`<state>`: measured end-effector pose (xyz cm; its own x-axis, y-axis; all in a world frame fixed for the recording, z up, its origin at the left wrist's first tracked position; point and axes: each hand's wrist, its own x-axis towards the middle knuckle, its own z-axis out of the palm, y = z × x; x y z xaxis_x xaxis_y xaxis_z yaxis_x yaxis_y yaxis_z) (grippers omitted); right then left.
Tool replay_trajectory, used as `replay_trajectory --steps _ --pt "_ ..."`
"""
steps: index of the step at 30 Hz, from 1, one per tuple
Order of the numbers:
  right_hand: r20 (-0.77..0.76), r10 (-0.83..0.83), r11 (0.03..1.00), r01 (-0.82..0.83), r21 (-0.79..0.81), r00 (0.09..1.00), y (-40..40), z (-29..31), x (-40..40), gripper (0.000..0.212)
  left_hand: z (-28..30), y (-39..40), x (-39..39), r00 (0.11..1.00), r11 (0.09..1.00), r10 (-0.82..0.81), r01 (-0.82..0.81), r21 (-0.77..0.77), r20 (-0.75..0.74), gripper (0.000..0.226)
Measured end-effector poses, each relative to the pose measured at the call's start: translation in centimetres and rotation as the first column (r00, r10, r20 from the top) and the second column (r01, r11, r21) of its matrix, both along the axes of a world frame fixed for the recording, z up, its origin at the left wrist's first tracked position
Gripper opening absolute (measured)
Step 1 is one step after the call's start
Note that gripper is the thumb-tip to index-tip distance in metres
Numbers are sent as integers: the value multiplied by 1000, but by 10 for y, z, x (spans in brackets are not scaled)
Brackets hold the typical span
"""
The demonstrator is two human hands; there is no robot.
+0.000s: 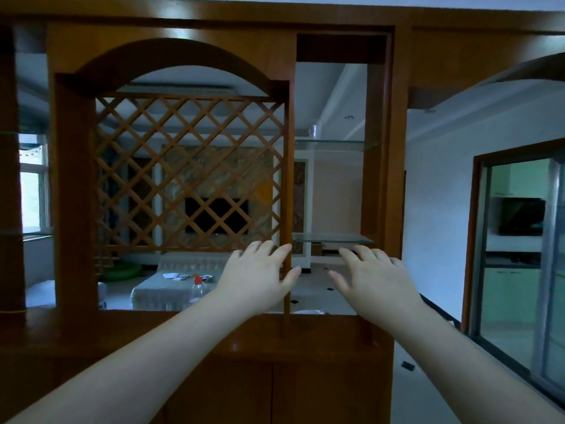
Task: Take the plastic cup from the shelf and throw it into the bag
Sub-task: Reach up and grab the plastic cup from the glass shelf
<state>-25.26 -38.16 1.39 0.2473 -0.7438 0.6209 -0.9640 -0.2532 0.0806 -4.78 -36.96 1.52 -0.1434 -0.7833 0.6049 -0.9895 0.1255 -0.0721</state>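
A small clear plastic cup (313,131) stands on the upper glass shelf (336,144) of a wooden room divider (73,179), well above my hands. My left hand (258,275) is raised in front of the divider's thin upright post, fingers spread, holding nothing. Beside it, my right hand (373,278) hovers just below the lower glass shelf (333,239), also spread and empty. No bag is in view.
A wooden lattice panel (189,175) fills the divider's arch on the left. A clear bottle with a red cap (198,289) stands behind the counter top (183,328). To the right are a sliding glass door (519,255) and open floor.
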Motion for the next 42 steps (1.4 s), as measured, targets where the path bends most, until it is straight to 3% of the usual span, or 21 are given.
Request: replay_trajectory --steps 6,14,21,32,42 --pt "-47 52 998 -54 -38 998 -57 26 44 61 16 -61 35 988 993 -68 81 -89 138 65" --pt "-13 96 988 -97 -123 995 -134 48 40 59 29 -153 58 980 975 -146 167 -148 138 66" --pt "-101 42 967 -65 -245 994 -201 74 8 59 58 -235 27 964 948 -148 202 -247 220 64" --pt "-108 71 938 -103 -332 992 -341 120 -52 62 122 -354 -33 952 920 -93 195 -341 292 64" --pt "9 225 867 -196 -459 974 -426 191 -51 65 176 -422 -21 983 899 -103 157 -410 151 64"
